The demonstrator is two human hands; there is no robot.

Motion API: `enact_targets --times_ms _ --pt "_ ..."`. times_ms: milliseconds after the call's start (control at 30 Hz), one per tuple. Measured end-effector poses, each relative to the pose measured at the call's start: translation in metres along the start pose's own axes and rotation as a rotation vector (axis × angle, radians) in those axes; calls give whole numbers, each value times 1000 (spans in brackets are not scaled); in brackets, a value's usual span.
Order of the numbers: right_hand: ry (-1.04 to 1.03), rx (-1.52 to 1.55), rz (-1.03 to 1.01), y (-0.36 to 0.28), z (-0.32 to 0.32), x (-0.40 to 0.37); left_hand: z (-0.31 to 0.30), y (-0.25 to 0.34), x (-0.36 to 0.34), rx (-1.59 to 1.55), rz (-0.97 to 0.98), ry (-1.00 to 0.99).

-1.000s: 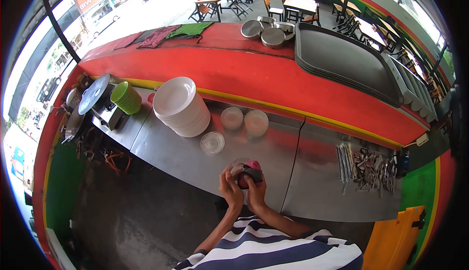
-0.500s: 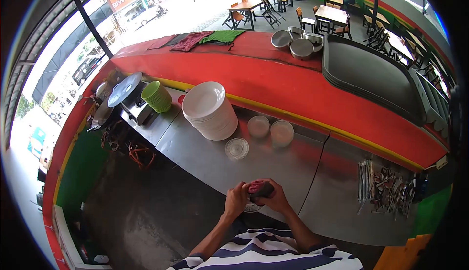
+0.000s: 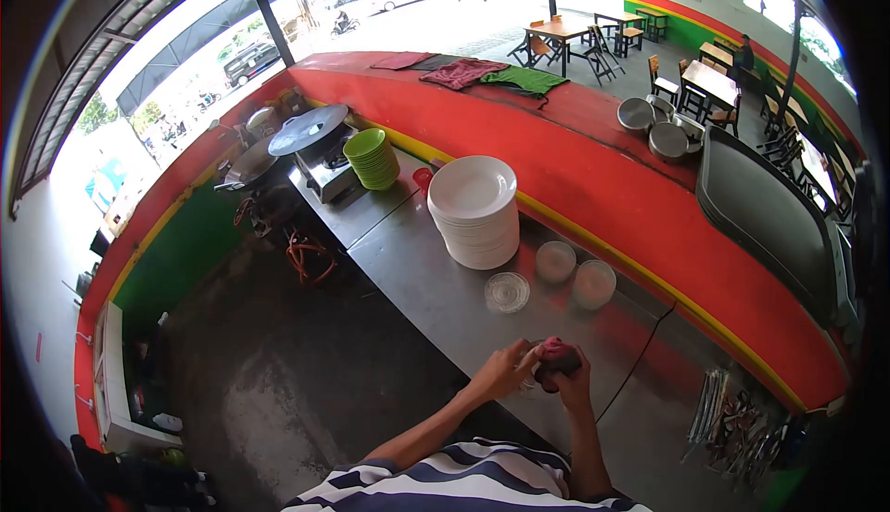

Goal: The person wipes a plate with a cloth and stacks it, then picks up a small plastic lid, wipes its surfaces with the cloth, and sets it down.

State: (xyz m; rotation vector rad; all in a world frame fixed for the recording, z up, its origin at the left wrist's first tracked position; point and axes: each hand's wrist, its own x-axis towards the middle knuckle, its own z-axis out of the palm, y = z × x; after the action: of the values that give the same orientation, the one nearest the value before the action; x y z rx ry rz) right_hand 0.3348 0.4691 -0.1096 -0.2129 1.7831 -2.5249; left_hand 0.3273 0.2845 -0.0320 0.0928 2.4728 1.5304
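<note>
A bunched dark-red and grey cloth [image 3: 557,356] is gripped in my right hand [image 3: 577,386], over the near edge of the steel counter [image 3: 436,280]. My left hand [image 3: 502,372] meets the cloth from the left, fingers bent and pressed to its side. Below the hands, a piece of clear glassware [image 3: 529,385] shows in part, mostly hidden by fingers. Farther back on the counter stand a clear patterned glass dish [image 3: 507,293] and two round clear containers, one [image 3: 555,263] beside the other [image 3: 594,286].
Behind the glassware rises a tall stack of white plates [image 3: 473,199]. Green bowls [image 3: 373,160] and a stove [image 3: 324,174] stand to its left. Cutlery [image 3: 742,433] lies at the right. Along the red ledge are cloths [image 3: 464,73], metal pots [image 3: 667,139] and trays [image 3: 769,202].
The view has turned left, so the scene sits farther right. My left hand has shifted to the cloth's left side; the cloth stays in my right hand.
</note>
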Motion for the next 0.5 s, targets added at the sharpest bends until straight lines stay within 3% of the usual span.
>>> enact_targets --times_ms 33,100,200,300,367,500 --pt "-45 -34 16 -9 5 3 0 1 1 13 15 -38" --pt "-125 -111 46 -29 12 12 6 -18 5 0 57 120" --pt "205 -96 -67 -9 47 5 11 -20 4 -143 30 297" --pt "706 104 -168 15 109 -16 24 -32 4 -303 15 499" --pt "647 -4 -167 29 113 -25 28 -40 3 -309 15 590" --pt "380 -85 -98 16 85 -25 19 -54 -6 -418 -94 515"
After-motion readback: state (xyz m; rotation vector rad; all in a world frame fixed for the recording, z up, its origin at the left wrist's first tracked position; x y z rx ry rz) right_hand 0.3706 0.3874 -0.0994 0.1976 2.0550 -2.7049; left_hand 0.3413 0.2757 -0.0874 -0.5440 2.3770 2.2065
